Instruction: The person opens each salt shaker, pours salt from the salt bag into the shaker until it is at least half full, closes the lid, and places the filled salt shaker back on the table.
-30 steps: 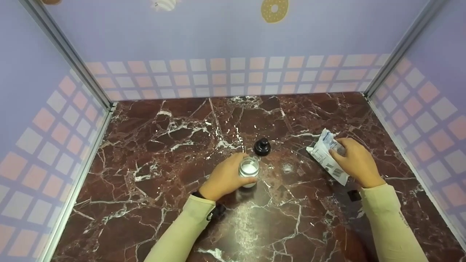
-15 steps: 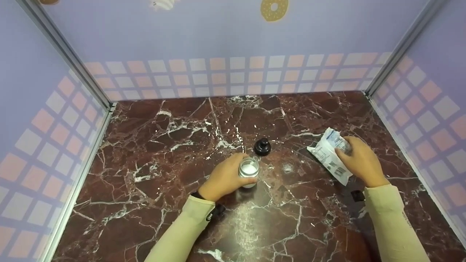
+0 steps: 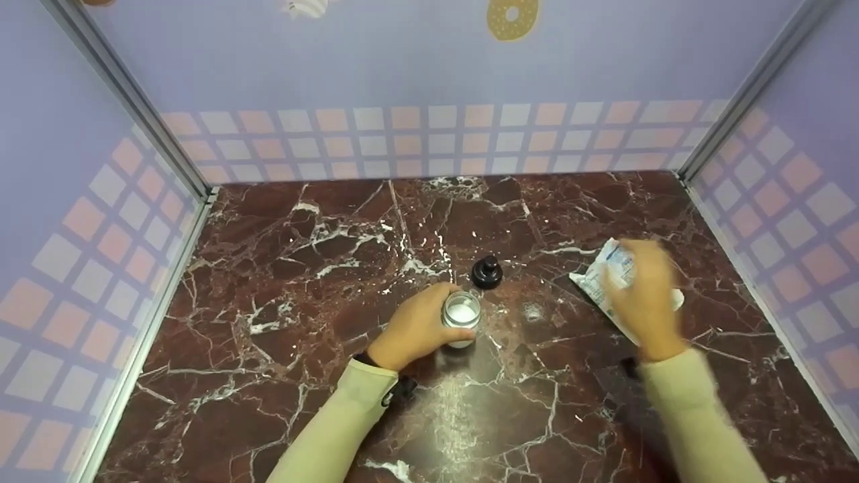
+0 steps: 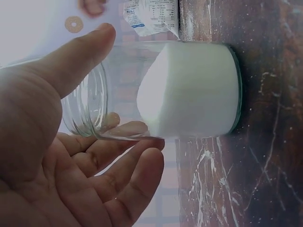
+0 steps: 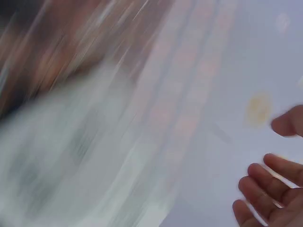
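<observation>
My left hand point(image 3: 416, 329) holds an uncapped glass jar point(image 3: 462, 315), thumb on one side and fingers on the other. The jar stands upright on the table, and the left wrist view shows white powder point(image 4: 199, 90) heaped inside it. Just behind the jar sits a black cap with a raised knob point(image 3: 487, 272). At the right, a white printed plastic packet point(image 3: 594, 282) lies on the table. My right hand point(image 3: 644, 295), blurred, is over that packet and hides part of it. In the right wrist view its fingers point(image 5: 255, 194) are spread apart with nothing between them.
The dark red marbled table point(image 3: 322, 416) has white specks scattered behind the jar. Lilac panels with a checked pattern point(image 3: 402, 144) enclose it at the back and both sides.
My right hand has let go of the packet and moved up and slightly left over it. The left hand, jar and black cap stay in place.
</observation>
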`<action>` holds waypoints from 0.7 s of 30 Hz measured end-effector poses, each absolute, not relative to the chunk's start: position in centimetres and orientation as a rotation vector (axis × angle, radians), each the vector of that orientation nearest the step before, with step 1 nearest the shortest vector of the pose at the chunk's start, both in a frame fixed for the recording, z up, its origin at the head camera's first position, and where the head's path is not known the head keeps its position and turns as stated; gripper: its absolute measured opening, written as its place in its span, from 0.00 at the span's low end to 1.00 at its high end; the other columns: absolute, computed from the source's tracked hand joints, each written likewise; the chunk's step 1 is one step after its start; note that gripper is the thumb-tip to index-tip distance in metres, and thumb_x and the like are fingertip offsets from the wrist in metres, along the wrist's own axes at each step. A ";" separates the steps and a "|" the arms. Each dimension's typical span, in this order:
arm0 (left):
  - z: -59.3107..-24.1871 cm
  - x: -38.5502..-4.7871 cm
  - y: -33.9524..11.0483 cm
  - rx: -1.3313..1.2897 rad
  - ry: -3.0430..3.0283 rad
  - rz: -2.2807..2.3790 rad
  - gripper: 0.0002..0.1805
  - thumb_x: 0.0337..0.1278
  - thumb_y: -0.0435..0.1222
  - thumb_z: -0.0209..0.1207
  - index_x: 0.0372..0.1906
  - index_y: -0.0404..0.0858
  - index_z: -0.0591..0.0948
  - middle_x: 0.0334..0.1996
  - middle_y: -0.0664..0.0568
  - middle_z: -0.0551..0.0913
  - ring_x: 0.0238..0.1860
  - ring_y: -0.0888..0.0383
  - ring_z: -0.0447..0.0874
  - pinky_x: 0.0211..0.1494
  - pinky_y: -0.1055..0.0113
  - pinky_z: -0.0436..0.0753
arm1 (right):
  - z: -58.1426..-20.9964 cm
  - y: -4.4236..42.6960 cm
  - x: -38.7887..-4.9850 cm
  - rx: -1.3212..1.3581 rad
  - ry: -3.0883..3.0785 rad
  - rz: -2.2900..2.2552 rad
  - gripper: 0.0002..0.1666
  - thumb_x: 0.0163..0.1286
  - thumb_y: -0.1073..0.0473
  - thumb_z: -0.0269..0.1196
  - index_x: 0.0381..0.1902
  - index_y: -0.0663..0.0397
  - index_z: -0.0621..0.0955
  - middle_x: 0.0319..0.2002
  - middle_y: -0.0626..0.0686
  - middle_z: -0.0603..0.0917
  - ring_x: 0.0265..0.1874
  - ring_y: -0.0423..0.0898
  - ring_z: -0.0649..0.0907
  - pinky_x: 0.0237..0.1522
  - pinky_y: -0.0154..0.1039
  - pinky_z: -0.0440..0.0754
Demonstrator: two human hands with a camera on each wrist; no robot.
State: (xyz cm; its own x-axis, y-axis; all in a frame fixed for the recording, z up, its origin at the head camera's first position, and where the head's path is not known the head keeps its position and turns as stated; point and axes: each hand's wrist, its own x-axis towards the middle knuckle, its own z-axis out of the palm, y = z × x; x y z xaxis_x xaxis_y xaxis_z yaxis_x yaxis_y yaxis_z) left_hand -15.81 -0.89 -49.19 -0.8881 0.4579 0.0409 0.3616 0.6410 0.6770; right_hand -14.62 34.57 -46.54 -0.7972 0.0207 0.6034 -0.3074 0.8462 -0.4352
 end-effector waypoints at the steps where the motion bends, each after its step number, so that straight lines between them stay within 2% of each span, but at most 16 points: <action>1: -49.1 -15.7 -0.9 0.680 2.724 1.077 0.40 0.44 0.51 0.80 0.63 0.44 0.78 0.52 0.55 0.84 0.50 0.56 0.84 0.58 0.55 0.82 | -46.6 32.9 -14.6 0.277 -2.396 0.738 0.26 0.61 0.70 0.71 0.57 0.71 0.79 0.52 0.68 0.82 0.53 0.67 0.79 0.62 0.62 0.74; 3: -49.1 -15.7 -1.0 0.677 2.726 1.080 0.39 0.44 0.51 0.80 0.62 0.44 0.78 0.52 0.55 0.85 0.50 0.56 0.84 0.58 0.55 0.82 | -46.8 29.7 -14.7 0.390 -2.459 0.816 0.28 0.61 0.69 0.70 0.60 0.69 0.78 0.54 0.66 0.81 0.55 0.63 0.80 0.63 0.60 0.76; 6: -49.1 -15.5 -0.9 0.678 2.726 1.094 0.39 0.44 0.51 0.79 0.62 0.44 0.78 0.52 0.55 0.85 0.49 0.56 0.85 0.58 0.55 0.82 | -47.6 26.0 -15.7 0.432 -2.669 0.871 0.36 0.63 0.62 0.72 0.67 0.65 0.73 0.61 0.63 0.78 0.58 0.60 0.80 0.63 0.58 0.78; 11: -49.1 -15.6 -1.0 0.690 2.741 1.080 0.37 0.44 0.52 0.79 0.61 0.45 0.80 0.51 0.56 0.86 0.49 0.57 0.85 0.57 0.56 0.83 | -49.5 22.8 -19.0 0.433 -2.914 0.804 0.46 0.64 0.55 0.74 0.73 0.66 0.67 0.63 0.67 0.75 0.59 0.63 0.79 0.63 0.60 0.78; 16: -49.1 -15.5 -1.0 0.684 2.724 1.095 0.37 0.44 0.51 0.80 0.61 0.46 0.80 0.51 0.56 0.86 0.48 0.58 0.85 0.57 0.55 0.83 | -50.7 21.7 -21.0 0.494 -3.001 0.634 0.47 0.66 0.53 0.73 0.75 0.65 0.65 0.65 0.70 0.73 0.61 0.67 0.78 0.63 0.62 0.77; 21: -48.9 -15.5 -1.0 0.674 2.731 1.085 0.38 0.43 0.52 0.80 0.62 0.46 0.80 0.52 0.56 0.86 0.49 0.58 0.85 0.57 0.56 0.83 | -50.9 21.1 -21.7 0.533 -2.990 0.555 0.44 0.67 0.53 0.74 0.73 0.66 0.68 0.62 0.69 0.76 0.59 0.67 0.80 0.61 0.62 0.78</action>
State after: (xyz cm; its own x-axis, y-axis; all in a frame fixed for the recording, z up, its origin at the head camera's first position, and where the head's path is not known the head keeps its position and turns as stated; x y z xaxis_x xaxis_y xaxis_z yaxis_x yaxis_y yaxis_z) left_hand -15.53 -1.02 -48.90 -0.8924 0.4489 0.0455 0.3578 0.6426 0.6775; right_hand -21.71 21.07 -50.88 -0.9389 -0.3246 0.1144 -0.3440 0.8759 -0.3383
